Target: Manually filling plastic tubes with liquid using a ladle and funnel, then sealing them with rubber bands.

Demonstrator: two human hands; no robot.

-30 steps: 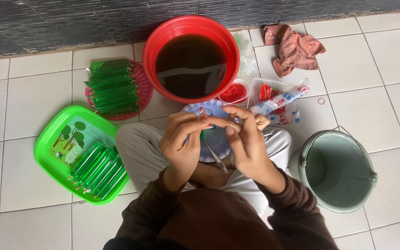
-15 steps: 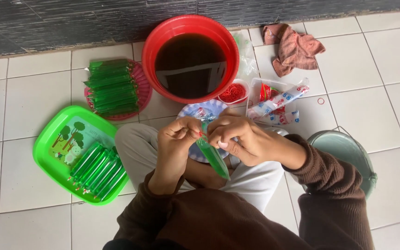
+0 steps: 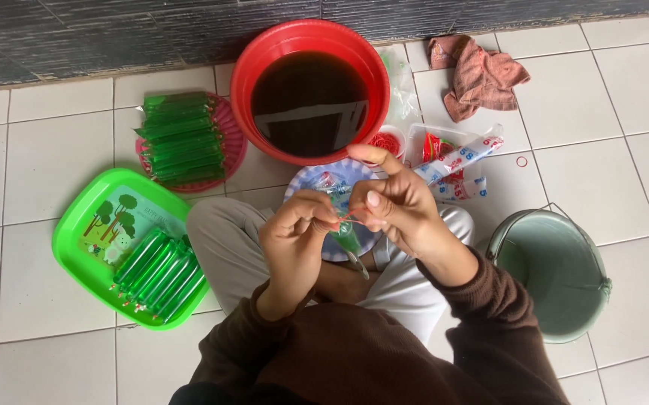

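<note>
Over lap (image 3: 407,289): green tube (image 3: 348,240) tail-down, steep.

The red basin (image 3: 243,75) is glossy plastic, its dark liquid mirror-smooth. The green tray (image 3: 77,232) is shiny plastic too; the filled green tubes (image 3: 158,274) are thin clear film. The pink rag (image 3: 478,75) is soft matt cloth, the floor tiles (image 3: 47,161) smooth glazed ceramic.
</note>
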